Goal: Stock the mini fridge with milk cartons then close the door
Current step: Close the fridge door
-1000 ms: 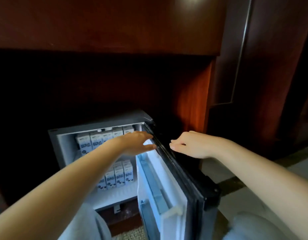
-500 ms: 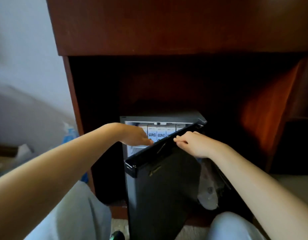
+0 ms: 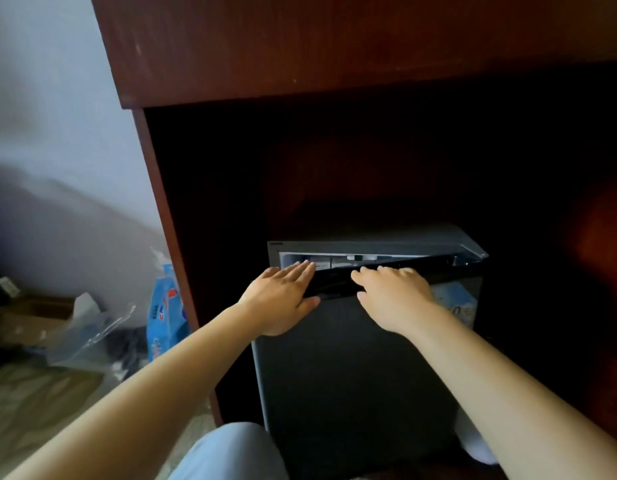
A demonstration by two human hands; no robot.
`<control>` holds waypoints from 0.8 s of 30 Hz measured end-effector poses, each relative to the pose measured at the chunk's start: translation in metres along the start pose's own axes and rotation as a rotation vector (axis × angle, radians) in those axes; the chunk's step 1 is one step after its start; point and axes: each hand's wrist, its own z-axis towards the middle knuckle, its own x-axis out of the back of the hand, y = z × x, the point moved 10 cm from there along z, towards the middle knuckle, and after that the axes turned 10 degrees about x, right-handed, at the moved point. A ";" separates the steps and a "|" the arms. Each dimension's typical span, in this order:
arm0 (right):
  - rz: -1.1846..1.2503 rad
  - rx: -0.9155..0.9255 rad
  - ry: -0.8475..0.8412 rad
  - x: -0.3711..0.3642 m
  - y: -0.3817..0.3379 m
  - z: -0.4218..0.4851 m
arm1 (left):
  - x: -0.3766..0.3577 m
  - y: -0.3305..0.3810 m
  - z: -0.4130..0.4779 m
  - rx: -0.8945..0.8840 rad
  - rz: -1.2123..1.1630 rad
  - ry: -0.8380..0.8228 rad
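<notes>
The black mini fridge stands in a dark wooden alcove. Its black door is almost shut, with a thin gap left along the top edge, wider on the left. Through that gap only the tops of the milk cartons show, blurred. My left hand lies flat with fingers spread on the door's upper left corner. My right hand presses flat on the door's top edge just to the right of it. Neither hand holds anything.
The red-brown wooden cabinet frames the alcove; its left side panel is close to the fridge. On the floor to the left lie a blue and white package, clear plastic wrap and a cardboard box. My knee is below the door.
The door has swung from wide open to nearly shut. Both hands went from its top edge to flat on its front. The cartons are now almost hidden.
</notes>
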 end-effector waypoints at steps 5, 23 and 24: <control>0.026 0.039 0.064 -0.001 0.020 0.028 | -0.018 -0.012 0.042 -0.037 0.003 -0.073; 0.206 0.279 0.294 -0.005 0.051 0.080 | -0.028 -0.013 0.094 -0.059 -0.146 -0.335; 0.204 0.291 0.119 -0.008 0.049 0.089 | -0.023 -0.013 0.094 -0.049 -0.179 -0.418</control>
